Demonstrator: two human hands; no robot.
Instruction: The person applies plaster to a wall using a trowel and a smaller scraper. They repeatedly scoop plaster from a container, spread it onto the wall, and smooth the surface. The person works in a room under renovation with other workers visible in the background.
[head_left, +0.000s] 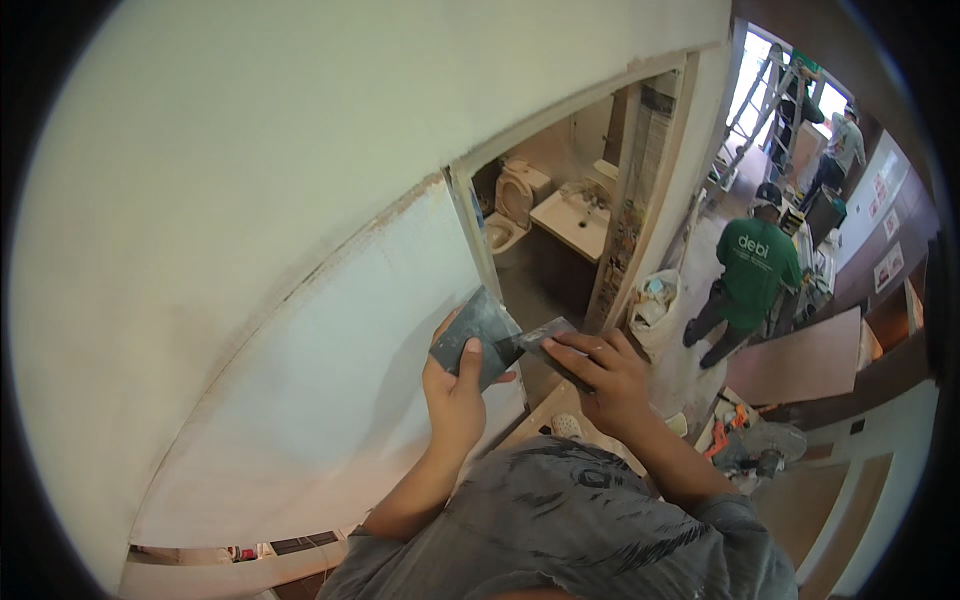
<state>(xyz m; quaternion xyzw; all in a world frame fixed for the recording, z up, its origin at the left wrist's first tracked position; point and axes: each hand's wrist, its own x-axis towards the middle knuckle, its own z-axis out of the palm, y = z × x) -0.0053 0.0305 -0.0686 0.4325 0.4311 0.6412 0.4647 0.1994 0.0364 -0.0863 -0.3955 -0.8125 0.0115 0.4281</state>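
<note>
My left hand grips a dark grey, rectangular flat blade smeared with pale material, its thumb across the face. My right hand is closed on a second, narrower grey blade, fingers lying over its back. The two blades meet or overlap in front of me, just before a doorway, with a pale wall panel to their left.
Through the doorway are a toilet and sink. At right are a sack, a worker in green, a ladder with other workers beyond, a leaning board and orange tools on the floor.
</note>
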